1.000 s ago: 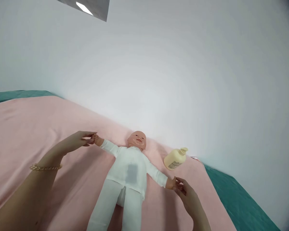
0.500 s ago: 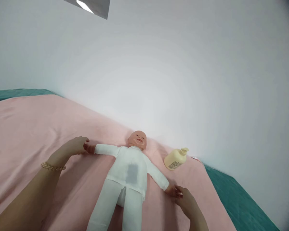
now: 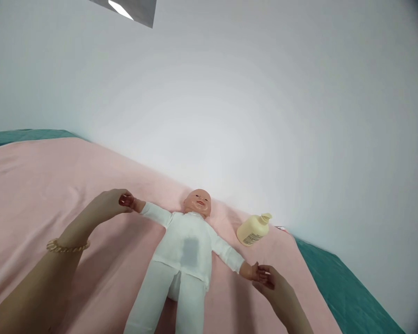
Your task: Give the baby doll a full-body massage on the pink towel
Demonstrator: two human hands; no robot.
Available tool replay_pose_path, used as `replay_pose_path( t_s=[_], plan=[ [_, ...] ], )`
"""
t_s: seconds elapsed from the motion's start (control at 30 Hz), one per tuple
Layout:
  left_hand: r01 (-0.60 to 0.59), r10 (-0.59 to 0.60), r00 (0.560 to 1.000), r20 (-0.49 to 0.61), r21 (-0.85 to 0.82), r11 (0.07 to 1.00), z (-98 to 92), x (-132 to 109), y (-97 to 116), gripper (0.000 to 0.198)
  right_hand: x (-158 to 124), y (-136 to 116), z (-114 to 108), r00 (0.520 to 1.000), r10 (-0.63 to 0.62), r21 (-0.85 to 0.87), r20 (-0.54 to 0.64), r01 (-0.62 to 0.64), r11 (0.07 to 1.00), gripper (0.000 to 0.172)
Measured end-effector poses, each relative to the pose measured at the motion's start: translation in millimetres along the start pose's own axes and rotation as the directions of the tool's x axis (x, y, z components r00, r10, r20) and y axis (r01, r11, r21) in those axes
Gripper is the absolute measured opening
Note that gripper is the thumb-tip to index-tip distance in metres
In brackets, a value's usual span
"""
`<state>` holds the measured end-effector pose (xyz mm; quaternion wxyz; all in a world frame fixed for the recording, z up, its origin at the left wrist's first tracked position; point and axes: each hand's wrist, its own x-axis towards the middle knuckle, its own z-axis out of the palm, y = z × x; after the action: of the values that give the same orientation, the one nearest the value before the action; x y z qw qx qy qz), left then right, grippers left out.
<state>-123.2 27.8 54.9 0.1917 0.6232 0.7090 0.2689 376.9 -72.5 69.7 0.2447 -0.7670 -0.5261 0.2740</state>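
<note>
A baby doll [image 3: 183,250] with a white cloth body lies face up, arms stretched out to both sides and its head towards the wall. My left hand [image 3: 113,204], a beaded bracelet on its wrist, has its fingers curled round the doll's hand on the left. Over on the right, my right hand [image 3: 273,285] grips the doll's other hand between thumb and fingers. A greyish patch shows on the doll's belly. The lower ends of its legs fall outside the view.
Beside the doll on the right stands a pale yellow pump bottle [image 3: 253,230]. A pink blanket [image 3: 101,171] lies under everything, with green quilted cloth [image 3: 355,283] showing past its edges. Behind rises a white wall [image 3: 230,93].
The doll's left-side arm has tilted up a little with my left hand. My right hand has shifted slightly right with the other doll hand. The bottle stays in place.
</note>
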Motion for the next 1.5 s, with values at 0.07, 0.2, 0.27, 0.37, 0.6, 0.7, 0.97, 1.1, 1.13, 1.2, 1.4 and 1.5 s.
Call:
replay_pose_path(
  t_s=[0.07,0.2,0.27,0.37,0.6,0.7,0.97,1.1,1.13,1.2,1.4,1.5],
  plan=[
    [-0.032,0.028,0.998,-0.060,-0.069,0.997,-5.2,-9,16,0.031,-7,-12,-6,1.000,0.031,0.081,0.006,-0.031,0.996,0.048],
    [-0.067,0.052,0.994,-0.096,-0.164,0.984,-9.1,-25,44,0.060,-19,-35,-8,0.996,-0.045,0.149,-0.081,0.057,0.987,0.057],
    [-0.111,0.093,0.991,-0.099,-0.195,0.974,-7.4,-28,51,0.069,-26,-47,-4,0.987,-0.106,0.126,-0.121,0.121,0.985,0.054],
    [-0.219,0.200,0.974,-0.107,-0.224,0.950,-0.9,-31,59,0.068,-39,-68,5,0.971,-0.174,0.065,-0.161,0.187,0.980,0.047],
    [-0.469,0.509,0.860,0.031,-0.342,0.814,30.9,-49,90,0.050,-58,-109,33,0.931,-0.365,0.072,-0.019,0.365,0.928,0.031],
    [-0.604,0.663,0.744,0.087,-0.337,0.722,47.9,-53,97,0.050,-59,-118,46,0.886,-0.461,0.077,0.044,0.457,0.886,0.029],
    [-0.825,0.843,0.537,0.003,-0.203,0.527,71.7,-55,94,0.054,-62,-137,82,0.826,-0.534,0.003,0.179,0.543,0.840,0.036],
    [-0.855,0.868,0.497,0.023,-0.160,0.494,76.4,-57,96,0.054,-62,-137,90,0.807,-0.552,-0.052,0.208,0.573,0.818,0.039],
    [-0.858,0.871,0.490,0.035,-0.158,0.489,77.4,-57,96,0.055,-62,-136,92,0.805,-0.555,-0.062,0.207,0.577,0.814,0.039],
    [-0.866,0.880,0.473,0.048,-0.157,0.474,79.8,-57,97,0.057,-60,-133,95,0.800,-0.569,-0.075,0.191,0.590,0.804,0.039],
    [-0.842,0.860,0.506,0.069,-0.175,0.510,86.2,-58,98,0.055,-58,-132,99,0.807,-0.567,-0.078,0.167,0.584,0.808,0.039],
    [-0.820,0.841,0.538,0.065,-0.192,0.539,75.9,-57,98,0.052,-57,-133,88,0.806,-0.562,-0.038,0.188,0.578,0.815,0.037]
  ],
)
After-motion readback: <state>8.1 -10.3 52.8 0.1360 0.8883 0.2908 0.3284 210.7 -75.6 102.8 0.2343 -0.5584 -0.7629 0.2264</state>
